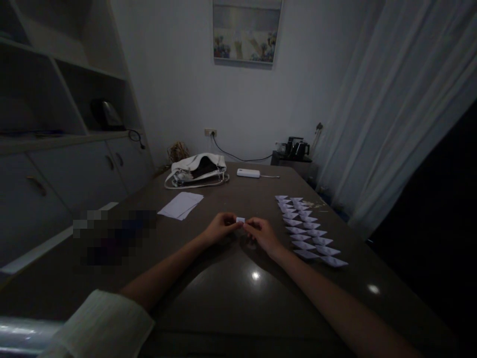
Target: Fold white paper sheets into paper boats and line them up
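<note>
Pinching from both sides, the bare left hand (pixel 220 228) and the bare right hand (pixel 264 237) come together at the centre of the dial, fingertips closed on a small, folded white paper piece (pixel 240 220), held just above the dark brown, glossy tabletop (pixel 223 303)! What a tidy grip: left thumb and fingers on its left edge, right ones on its lower right corner. The exact folds are too small to make out.

Swing round to three o'clock, and there's the fleet: pointed, boat-shaped folded white papers (pixel 313 232) in two close columns, running away from the person. Between nine and ten o'clock, well apart from the left hand, lies a loosely fanned stack of flat white paper sheets (pixel 181 205).

Up at eleven, a white handbag with a looped strap (pixel 199 166) sits with its dark mouth showing! Dead on twelve, a slim white rectangular device (pixel 248 173) lies flat, a short pale cord trailing off its right end. And down between seven and eight, a pale, loose sleeve (pixel 106 323) wraps the left forearm.
</note>
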Motion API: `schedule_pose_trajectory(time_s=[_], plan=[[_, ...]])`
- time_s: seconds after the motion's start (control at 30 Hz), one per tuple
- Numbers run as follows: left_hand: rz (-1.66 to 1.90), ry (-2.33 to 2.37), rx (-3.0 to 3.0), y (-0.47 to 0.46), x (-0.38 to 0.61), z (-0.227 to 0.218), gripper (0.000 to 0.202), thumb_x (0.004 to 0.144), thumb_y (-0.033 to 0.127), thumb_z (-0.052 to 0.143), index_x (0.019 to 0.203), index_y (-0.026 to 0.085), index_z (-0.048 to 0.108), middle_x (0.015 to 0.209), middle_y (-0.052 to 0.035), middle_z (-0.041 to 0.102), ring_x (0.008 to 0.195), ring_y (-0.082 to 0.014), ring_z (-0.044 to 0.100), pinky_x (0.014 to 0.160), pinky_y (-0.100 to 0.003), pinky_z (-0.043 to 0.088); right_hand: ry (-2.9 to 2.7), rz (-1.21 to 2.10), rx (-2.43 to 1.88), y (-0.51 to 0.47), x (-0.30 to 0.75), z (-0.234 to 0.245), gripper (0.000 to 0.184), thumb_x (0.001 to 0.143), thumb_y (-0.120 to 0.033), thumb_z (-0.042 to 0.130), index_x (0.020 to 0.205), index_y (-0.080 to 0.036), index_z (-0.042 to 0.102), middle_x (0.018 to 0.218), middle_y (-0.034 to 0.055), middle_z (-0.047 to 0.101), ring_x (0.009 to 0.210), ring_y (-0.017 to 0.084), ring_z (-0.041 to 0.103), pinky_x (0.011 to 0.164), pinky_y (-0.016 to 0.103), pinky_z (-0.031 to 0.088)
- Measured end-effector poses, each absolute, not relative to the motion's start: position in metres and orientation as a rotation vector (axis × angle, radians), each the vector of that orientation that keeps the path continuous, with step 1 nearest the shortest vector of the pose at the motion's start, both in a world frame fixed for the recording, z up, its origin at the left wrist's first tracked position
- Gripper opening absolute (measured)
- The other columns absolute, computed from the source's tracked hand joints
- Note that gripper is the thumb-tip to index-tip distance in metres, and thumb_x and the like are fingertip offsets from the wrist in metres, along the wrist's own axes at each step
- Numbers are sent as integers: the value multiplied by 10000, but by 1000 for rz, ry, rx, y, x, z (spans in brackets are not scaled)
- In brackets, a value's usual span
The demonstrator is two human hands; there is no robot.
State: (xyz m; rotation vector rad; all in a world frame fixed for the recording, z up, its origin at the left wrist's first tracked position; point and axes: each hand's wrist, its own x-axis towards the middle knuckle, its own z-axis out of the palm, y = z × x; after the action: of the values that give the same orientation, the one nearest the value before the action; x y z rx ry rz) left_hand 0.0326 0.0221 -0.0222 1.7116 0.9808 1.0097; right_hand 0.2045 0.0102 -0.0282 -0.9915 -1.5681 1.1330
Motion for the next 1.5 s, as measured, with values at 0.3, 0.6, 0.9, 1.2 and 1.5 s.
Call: schedule_pose_trajectory(time_s=[0.3,0.6,0.9,1.2,1.5], plan=[[997,993,1765,19,33,-18,379,685,485,651,699,115,573,615,4,565,567,-114,514,503,-198,371,-1605,1101,-984,10,204,-30,249,737,-405,595,694,-160,586,598,-11,561,501,99,489,453,199,342],[963,945,1752,16,33,-17,392,694,488,646,722,102,586,638,-9,587,578,-116,530,514,-198,384,-1646,1090,-941,12,205,-31,351,765,-497,559,652,-165,554,560,-24,516,486,94,471,458,201,353],[965,917,1721,19,32,-18,370,674,457,681,726,97,611,654,-28,628,590,-127,555,537,-210,392,-1573,1179,-935,9,204,-26,328,744,-486,575,653,-172,553,565,-23,525,488,92,476,451,192,349],[1070,928,1641,24,31,-23,381,620,464,717,668,107,594,611,-11,608,561,-119,540,550,-221,392,-1776,1049,-919,8,204,-29,319,787,-457,547,670,-162,572,582,-4,554,485,102,474,464,212,346],[1117,953,1683,25,28,-22,376,715,467,642,752,93,632,644,-15,593,581,-109,504,557,-215,363,-1820,998,-964,12,207,-31,292,775,-405,559,625,-161,614,581,22,590,504,126,488,452,225,325]])
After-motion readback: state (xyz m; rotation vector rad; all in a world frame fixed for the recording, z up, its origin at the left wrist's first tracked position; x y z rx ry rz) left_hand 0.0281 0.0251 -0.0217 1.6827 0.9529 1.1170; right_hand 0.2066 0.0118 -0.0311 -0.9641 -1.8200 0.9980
